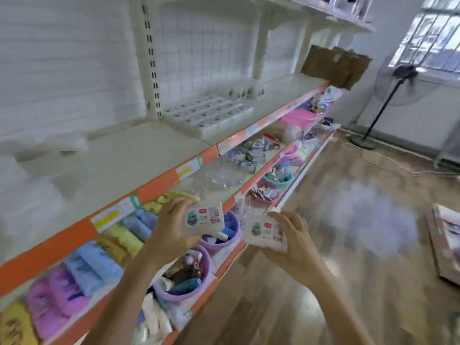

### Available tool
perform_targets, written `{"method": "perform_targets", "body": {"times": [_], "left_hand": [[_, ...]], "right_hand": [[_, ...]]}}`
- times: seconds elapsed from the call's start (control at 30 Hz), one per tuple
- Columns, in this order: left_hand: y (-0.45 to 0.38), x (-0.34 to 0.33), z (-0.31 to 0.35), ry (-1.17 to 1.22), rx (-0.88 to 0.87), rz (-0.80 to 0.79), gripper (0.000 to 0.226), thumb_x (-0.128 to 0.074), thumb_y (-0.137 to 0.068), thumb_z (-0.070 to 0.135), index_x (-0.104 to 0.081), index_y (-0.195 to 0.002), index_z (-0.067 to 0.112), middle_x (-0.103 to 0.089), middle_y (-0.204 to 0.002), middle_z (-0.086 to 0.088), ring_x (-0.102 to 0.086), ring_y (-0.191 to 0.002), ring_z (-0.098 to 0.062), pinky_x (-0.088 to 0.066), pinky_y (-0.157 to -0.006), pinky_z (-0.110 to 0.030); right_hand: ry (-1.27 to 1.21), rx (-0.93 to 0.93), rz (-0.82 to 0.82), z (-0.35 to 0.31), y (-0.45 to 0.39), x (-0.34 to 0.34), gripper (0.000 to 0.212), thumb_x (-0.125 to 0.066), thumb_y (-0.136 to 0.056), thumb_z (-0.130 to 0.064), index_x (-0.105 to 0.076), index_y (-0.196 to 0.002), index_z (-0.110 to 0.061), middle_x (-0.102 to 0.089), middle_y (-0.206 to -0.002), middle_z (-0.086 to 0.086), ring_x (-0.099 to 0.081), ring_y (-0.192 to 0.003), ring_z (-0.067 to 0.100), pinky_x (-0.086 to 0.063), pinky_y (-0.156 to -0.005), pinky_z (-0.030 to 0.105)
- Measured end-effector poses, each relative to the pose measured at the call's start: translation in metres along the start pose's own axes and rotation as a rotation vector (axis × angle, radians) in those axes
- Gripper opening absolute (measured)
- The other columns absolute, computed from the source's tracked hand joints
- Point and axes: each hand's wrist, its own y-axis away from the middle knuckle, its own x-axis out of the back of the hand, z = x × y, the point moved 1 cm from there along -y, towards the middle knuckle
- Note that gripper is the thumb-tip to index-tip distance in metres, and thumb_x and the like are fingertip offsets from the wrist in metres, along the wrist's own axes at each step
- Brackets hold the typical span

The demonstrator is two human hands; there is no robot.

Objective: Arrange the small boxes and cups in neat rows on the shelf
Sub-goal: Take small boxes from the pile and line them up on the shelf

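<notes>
1. While both of my hands hang in front of the shelving, each one grips a small white box: my left hand (171, 227) has its fingers curled over the top and its thumb under the left box (204, 218).
2. My right hand (293, 241) wraps its fingers round the right box (264, 231), which sits a little lower and just to the right of the other; the two boxes are near each other but apart.
3. Both boxes show a printed label with a small cartoon figure and a red mark; I cannot read the print.
4. Farther off, on the cream shelf (129, 158) with the orange front edge, a block of matching boxes (207, 113) already lies flat in tidy rows, with a row of small cups (245, 92) behind it against the wire back.
5. Below my hands, on the lower shelves, I see purple tubs (189, 275) filled with mixed items and pastel packs (99, 260) to the left.
6. Far right, a standing fan (395, 80) is by the window, and a brown cardboard piece (336, 64) leans at the shelf's far end.
</notes>
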Motion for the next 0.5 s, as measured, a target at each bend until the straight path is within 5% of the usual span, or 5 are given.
{"method": "perform_targets", "body": {"times": [0.17,0.27,0.5], "left_hand": [[-0.028,-0.059,0.015,-0.029,-0.042,-0.112,0.068,-0.063,-0.055,0.043,-0.053,-0.118,0.019,-0.043,-0.109,0.015,-0.039,-0.105,-0.004,-0.040,-0.093,-0.030],[-0.053,-0.089,0.022,-0.022,-0.090,-0.181,0.066,-0.069,-0.057,0.039,-0.045,-0.118,0.032,-0.037,-0.105,0.026,-0.034,-0.099,0.004,-0.043,-0.085,-0.022],[-0.145,-0.159,0.018,-0.026,-0.113,-0.234,0.069,-0.076,-0.065,0.020,-0.047,-0.128,0.014,-0.039,-0.108,0.006,-0.033,-0.102,-0.007,-0.030,-0.079,-0.005]], "right_hand": [[-0.017,-0.131,0.048,0.045,0.021,0.021,0.083,-0.054,-0.059,-0.060,-0.044,-0.131,-0.021,-0.032,-0.118,-0.013,-0.031,-0.114,0.009,-0.026,-0.087,0.009],[-0.043,-0.189,0.048,0.072,0.022,0.027,0.069,-0.071,-0.071,-0.036,-0.041,-0.132,-0.027,-0.030,-0.118,-0.017,-0.029,-0.118,0.007,-0.031,-0.083,0.005],[-0.002,-0.284,0.077,0.143,-0.031,0.047,0.066,-0.074,-0.073,-0.019,-0.042,-0.131,-0.025,-0.031,-0.115,-0.013,-0.032,-0.116,0.011,-0.032,-0.087,0.010]]}}
